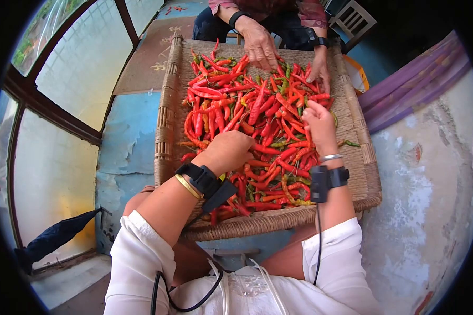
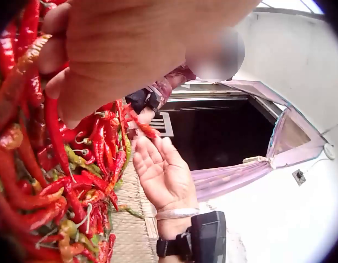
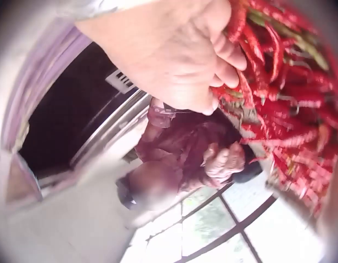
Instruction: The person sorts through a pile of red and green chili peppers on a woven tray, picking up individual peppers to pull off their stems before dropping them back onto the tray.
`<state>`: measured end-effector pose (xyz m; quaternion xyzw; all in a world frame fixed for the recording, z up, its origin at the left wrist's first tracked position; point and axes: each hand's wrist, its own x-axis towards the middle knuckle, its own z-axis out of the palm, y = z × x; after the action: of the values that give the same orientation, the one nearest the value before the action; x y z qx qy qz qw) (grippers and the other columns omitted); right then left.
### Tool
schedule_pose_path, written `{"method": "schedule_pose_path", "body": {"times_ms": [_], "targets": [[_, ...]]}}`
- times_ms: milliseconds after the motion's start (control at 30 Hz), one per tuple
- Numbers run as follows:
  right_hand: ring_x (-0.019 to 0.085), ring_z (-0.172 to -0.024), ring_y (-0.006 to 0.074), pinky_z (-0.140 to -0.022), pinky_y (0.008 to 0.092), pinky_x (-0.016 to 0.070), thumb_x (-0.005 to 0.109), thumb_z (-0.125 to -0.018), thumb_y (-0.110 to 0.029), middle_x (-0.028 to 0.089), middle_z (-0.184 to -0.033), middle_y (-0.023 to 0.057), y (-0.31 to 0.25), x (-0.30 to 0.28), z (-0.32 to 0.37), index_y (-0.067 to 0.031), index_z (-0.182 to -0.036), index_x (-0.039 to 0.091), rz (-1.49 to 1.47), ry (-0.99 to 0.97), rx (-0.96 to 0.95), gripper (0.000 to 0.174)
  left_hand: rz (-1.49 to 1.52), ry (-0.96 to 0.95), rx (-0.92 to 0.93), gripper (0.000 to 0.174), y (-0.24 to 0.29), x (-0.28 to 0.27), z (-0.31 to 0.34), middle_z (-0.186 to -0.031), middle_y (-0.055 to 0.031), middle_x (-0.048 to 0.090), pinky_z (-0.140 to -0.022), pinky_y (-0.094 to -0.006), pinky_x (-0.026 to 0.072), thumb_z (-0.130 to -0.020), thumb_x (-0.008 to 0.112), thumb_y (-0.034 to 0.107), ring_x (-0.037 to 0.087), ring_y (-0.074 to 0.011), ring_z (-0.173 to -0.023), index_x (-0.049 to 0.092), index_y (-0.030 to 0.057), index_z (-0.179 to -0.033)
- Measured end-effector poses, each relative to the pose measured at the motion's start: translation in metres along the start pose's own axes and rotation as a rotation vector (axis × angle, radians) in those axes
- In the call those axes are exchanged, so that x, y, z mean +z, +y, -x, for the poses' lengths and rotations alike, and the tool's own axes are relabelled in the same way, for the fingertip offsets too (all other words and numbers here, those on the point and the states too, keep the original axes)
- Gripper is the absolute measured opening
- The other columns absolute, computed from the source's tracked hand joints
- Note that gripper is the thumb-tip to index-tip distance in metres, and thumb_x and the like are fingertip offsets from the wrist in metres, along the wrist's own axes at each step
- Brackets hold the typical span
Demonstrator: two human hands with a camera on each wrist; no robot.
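Observation:
Red chili peppers, with some green and orange ones among them, lie heaped on a woven tray. My left hand is low over the near-left part of the heap. Its fingers curl down at a red chili pepper, which the hand partly hides. On the right side of the heap, my right hand is raised with its palm turned inward. At its bent fingertips is a red chili pepper.
Across the tray, another person's hands reach into the far side of the heap. A purple curtain hangs at the right beside a worn wall. Framed windows line the left. A pale slatted chair stands behind.

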<state>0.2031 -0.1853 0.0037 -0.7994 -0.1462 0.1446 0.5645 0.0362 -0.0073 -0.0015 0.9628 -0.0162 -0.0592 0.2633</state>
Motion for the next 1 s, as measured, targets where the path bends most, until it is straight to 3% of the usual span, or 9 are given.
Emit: {"method": "schedule_pose_path", "body": {"times_ms": [67, 167, 233, 467, 500, 600, 633, 833, 1000], "targets": [[0.054, -0.093, 0.0302, -0.082, 0.0366, 0.0433, 0.064, -0.071, -0.011, 0.055, -0.104, 0.0164, 0.011, 0.006, 0.000, -0.0024, -0.113, 0.050, 0.683, 0.145, -0.495, 0.045, -0.019, -0.015, 0.010, 0.025, -0.001, 0.002, 0.002, -0.080, -0.0148, 0.061, -0.070, -0.0400, 0.0467, -0.070, 0.060, 0.017, 0.059, -0.0303, -0.078, 0.062, 0.0062, -0.093], [0.050, -0.097, 0.0341, -0.084, 0.0409, 0.0416, 0.066, -0.069, -0.011, 0.052, -0.107, 0.0167, 0.018, 0.015, 0.003, -0.0032, -0.114, 0.048, 0.867, 0.124, -0.716, 0.049, -0.110, -0.099, 0.003, 0.022, 0.003, 0.003, 0.002, -0.082, -0.0136, 0.061, -0.069, -0.0396, 0.0476, -0.070, 0.061, 0.015, 0.059, -0.0294, -0.080, 0.063, 0.0067, -0.090], [0.049, -0.100, 0.0342, -0.085, 0.0403, 0.0418, 0.066, -0.069, -0.011, 0.050, -0.111, 0.0169, 0.025, 0.017, 0.006, -0.0042, -0.117, 0.046, 0.957, -0.018, -0.492, 0.053, -0.176, -0.165, -0.017, 0.018, 0.005, 0.004, 0.003, -0.083, -0.0127, 0.061, -0.068, -0.0388, 0.0485, -0.071, 0.062, 0.015, 0.060, -0.0286, -0.082, 0.063, 0.0065, -0.087], [0.054, -0.092, 0.0340, -0.077, 0.0404, 0.0446, 0.064, -0.070, -0.008, 0.057, -0.096, 0.0176, 0.035, 0.012, 0.005, -0.0023, -0.106, 0.055, 0.816, -0.027, -0.353, 0.038, -0.110, -0.249, -0.006, 0.012, 0.012, -0.006, 0.009, -0.075, -0.0128, 0.061, -0.065, -0.0381, 0.0481, -0.068, 0.062, 0.015, 0.061, -0.0286, -0.074, 0.065, 0.0067, -0.076], [0.059, -0.075, 0.0256, -0.068, 0.0351, 0.0468, 0.061, -0.072, -0.004, 0.061, -0.079, 0.0113, 0.027, 0.013, 0.009, 0.0007, -0.096, 0.059, 0.762, -0.089, -0.271, 0.024, -0.116, -0.308, -0.016, 0.014, 0.014, -0.008, 0.009, -0.079, -0.0138, 0.062, -0.065, -0.0381, 0.0485, -0.070, 0.062, 0.016, 0.061, -0.0297, -0.077, 0.065, 0.0045, -0.078], [0.057, -0.063, 0.0132, -0.061, 0.0279, 0.0459, 0.060, -0.073, -0.005, 0.059, -0.071, 0.0038, 0.027, 0.017, 0.017, 0.0021, -0.092, 0.060, 0.387, -0.243, -0.090, 0.020, -0.122, -0.315, -0.006, 0.017, 0.012, -0.004, 0.006, -0.076, -0.0151, 0.062, -0.065, -0.0386, 0.0480, -0.072, 0.062, 0.018, 0.061, -0.0300, -0.075, 0.065, 0.0031, -0.078], [0.051, -0.061, 0.0059, -0.059, 0.0212, 0.0434, 0.059, -0.075, -0.003, 0.056, -0.072, 0.0007, 0.016, 0.019, 0.024, 0.0043, -0.100, 0.057, 0.289, -0.286, -0.028, 0.026, -0.116, -0.309, -0.006, 0.017, 0.010, -0.003, 0.004, -0.076, -0.0151, 0.062, -0.065, -0.0386, 0.0480, -0.072, 0.062, 0.018, 0.061, -0.0300, -0.075, 0.065, 0.0031, -0.078], [0.052, -0.067, 0.0070, -0.063, 0.0194, 0.0434, 0.053, -0.079, 0.003, 0.055, -0.076, 0.0011, -0.021, 0.031, 0.064, 0.0060, -0.122, 0.040, -0.184, -0.371, 0.049, 0.045, 0.549, 0.091, 0.051, 0.038, 0.009, 0.005, -0.005, -0.065, -0.0147, 0.060, -0.060, -0.0358, 0.0445, -0.080, 0.057, 0.037, 0.059, -0.0247, -0.064, 0.064, -0.0001, -0.079], [0.053, -0.072, 0.0068, -0.068, 0.0186, 0.0440, 0.052, -0.081, 0.003, 0.056, -0.083, 0.0028, -0.037, 0.044, 0.079, 0.0051, -0.118, 0.044, -0.378, -0.385, 0.167, 0.039, 0.769, -0.113, -0.115, 0.036, 0.014, 0.002, -0.007, -0.080, -0.0103, 0.063, -0.066, -0.0305, 0.0467, -0.082, 0.060, 0.034, 0.059, -0.0159, -0.074, 0.061, -0.0007, -0.093]]}}
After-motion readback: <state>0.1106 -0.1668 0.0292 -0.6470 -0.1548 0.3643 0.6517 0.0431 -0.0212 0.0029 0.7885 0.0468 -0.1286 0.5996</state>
